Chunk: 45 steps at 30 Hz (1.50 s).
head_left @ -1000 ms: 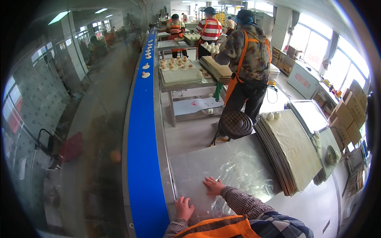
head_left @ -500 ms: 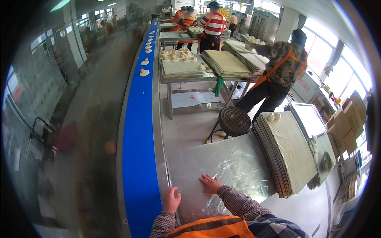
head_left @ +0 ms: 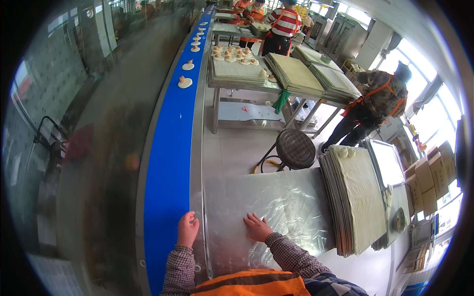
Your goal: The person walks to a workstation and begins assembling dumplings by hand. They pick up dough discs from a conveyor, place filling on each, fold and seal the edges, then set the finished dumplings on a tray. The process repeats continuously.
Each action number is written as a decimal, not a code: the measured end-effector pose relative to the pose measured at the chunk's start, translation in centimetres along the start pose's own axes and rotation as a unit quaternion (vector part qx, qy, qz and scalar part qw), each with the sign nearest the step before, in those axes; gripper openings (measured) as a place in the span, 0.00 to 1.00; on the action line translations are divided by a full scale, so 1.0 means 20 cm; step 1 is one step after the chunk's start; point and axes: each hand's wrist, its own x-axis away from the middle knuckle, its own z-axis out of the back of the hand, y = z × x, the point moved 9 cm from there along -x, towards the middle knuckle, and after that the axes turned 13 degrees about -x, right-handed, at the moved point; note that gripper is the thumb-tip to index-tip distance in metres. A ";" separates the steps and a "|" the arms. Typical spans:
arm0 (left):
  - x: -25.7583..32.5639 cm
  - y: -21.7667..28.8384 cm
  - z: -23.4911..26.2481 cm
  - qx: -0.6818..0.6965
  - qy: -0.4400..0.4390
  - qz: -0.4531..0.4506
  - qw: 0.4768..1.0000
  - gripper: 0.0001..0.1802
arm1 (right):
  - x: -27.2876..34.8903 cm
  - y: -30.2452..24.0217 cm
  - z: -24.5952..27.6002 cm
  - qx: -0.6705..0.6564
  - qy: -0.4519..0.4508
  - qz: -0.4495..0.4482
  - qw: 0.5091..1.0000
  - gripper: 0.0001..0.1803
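Pause seems your step, left grip (head_left: pixel 188 230) loosely parted beside the flat blue belt (head_left: pixel 170 172), right grip (head_left: pixel 257 228) spread on the shiny grey tabletop (head_left: pixel 224 207), next move likely needing a forward reach.

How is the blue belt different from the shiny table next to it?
The blue belt is long and narrow; the shiny table is shorter and wider. The belt is plain blue, while the table looks silvery and wrinkly on top. The belt carries dough pieces farther along; the table has the right hand resting on it. Both are flat on top.
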 end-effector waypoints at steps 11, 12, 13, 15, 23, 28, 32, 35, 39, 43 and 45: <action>-0.32 -0.14 0.13 -0.022 0.018 0.042 0.999 0.16 | 0.02 -0.08 0.09 0.004 0.000 0.009 1.000 0.42; -0.37 -0.15 0.15 -0.023 0.023 0.039 0.999 0.16 | 0.02 -0.08 0.10 0.011 0.001 0.013 1.000 0.41; -0.43 -0.15 0.16 -0.023 0.032 0.034 0.999 0.17 | 0.02 -0.09 0.11 0.006 0.004 0.019 1.000 0.40; -0.57 -0.18 0.19 -0.036 0.037 0.045 0.998 0.17 | 0.02 -0.08 0.12 0.011 0.004 0.025 1.000 0.37; -1.25 -0.32 0.22 0.031 0.055 0.124 0.990 0.19 | 0.01 -0.09 0.15 -0.020 0.033 0.030 0.999 0.32; -1.69 -0.30 0.20 -0.067 0.098 0.120 0.986 0.25 | 0.00 -0.10 0.17 -0.045 0.030 0.007 0.999 0.33; -1.92 -0.26 0.18 -0.123 0.153 0.093 0.976 0.31 | 0.00 -0.09 0.16 -0.063 0.020 -0.014 0.998 0.34; -2.00 -0.18 0.19 -0.180 0.207 0.030 0.961 0.31 | -0.02 -0.09 0.15 -0.074 0.024 -0.029 0.997 0.34; -2.02 -0.20 0.14 -0.230 0.128 0.052 0.963 0.27 | -0.04 -0.09 0.14 -0.071 0.019 -0.041 0.996 0.35; -1.86 -0.29 0.15 -0.098 0.077 0.069 0.990 0.20 | -0.05 -0.11 0.18 -0.077 0.016 -0.012 0.997 0.32; -1.72 -0.37 0.15 0.051 0.027 0.095 0.994 0.19 | -0.08 -0.12 0.24 -0.104 0.000 -0.002 0.995 0.30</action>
